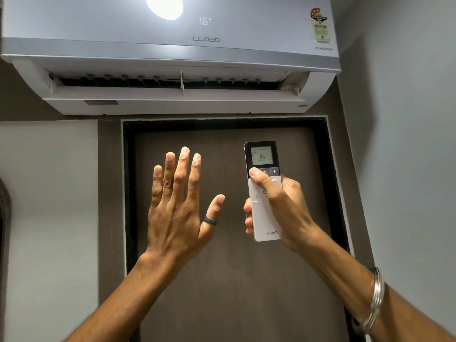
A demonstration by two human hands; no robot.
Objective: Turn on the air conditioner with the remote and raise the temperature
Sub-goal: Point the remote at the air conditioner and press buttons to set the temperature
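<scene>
Head view: a person stands below a wall-mounted air conditioner (pixel 172 58), both arms raised toward it.
Remote (pixel 264 193): held upright in the right hand (pixel 281 206), in front of a dark door (pixel 222 280); its screen reads 16.
Right hand: fingers (pixel 248 211) clenched around the remote's lower body, thumb stretched up over the left of the button row, beside the plus key (pixel 274 171).
Left hand (pixel 177 208): released and flat, fingers spread, palm turned away toward the unit, touching nothing; a dark ring (pixel 210 220) sits on the thumb.
Air conditioner: display shows 16, and the louvre (pixel 172 95) stands open, so the unit appears to be switched on already.
Handling: the remote looks light, rigid and smooth-cased, likely a little slippery; a wrap around the plain lower half keeps the screen and keys clear, as the grip does now.
Judgement: raising the temperature probably calls for moving the thumb right onto the plus key; a heavy squeeze seems unnecessary.
Surroundings: grey walls (pixel 407 144) on both sides, a black door frame (pixel 325 169) behind the hands, silver bangles (pixel 376 299) on the right wrist, a bright glare (pixel 164 6) on the unit's face.
Obstructions: nothing stands between remote and unit; the left hand is well apart from the remote.
</scene>
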